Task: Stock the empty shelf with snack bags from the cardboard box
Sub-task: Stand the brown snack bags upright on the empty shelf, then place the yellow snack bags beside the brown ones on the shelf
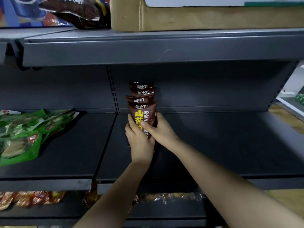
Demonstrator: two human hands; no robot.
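Nearest you, both forearms reach up over the front lip of the dark shelf point(213, 142), past the lower shelf where wrapped snacks point(32, 199) lie in a row. Your left hand point(139, 139) wraps the lower left edge of a fanned stack of brown snack bags point(142, 111), fingers curled round it. Your right hand point(160, 127) closes on the opposite side, thumb pressed across the front of the nearest bag. Four bag tops show, stepped one behind the other, standing roughly upright over the middle of the shelf, just right of the slotted upright point(113, 91) on the back panel.

These look like light, air-filled foil pouches: soft, slick-faced, and liable to slide against one another. I judge the contents crush easily, so keep the squeeze mild. Holding them low at both side edges, as you do, seems the best place; the crimped seams give the firmest purchase. Whether the stack's base already touches the shelf is hidden behind your hands.

Left of the divider, green bags point(24, 137) lie heaped. Above, the cardboard box point(181, 18) sits on the upper shelf with another brown bag point(77, 10) lying just beside it.
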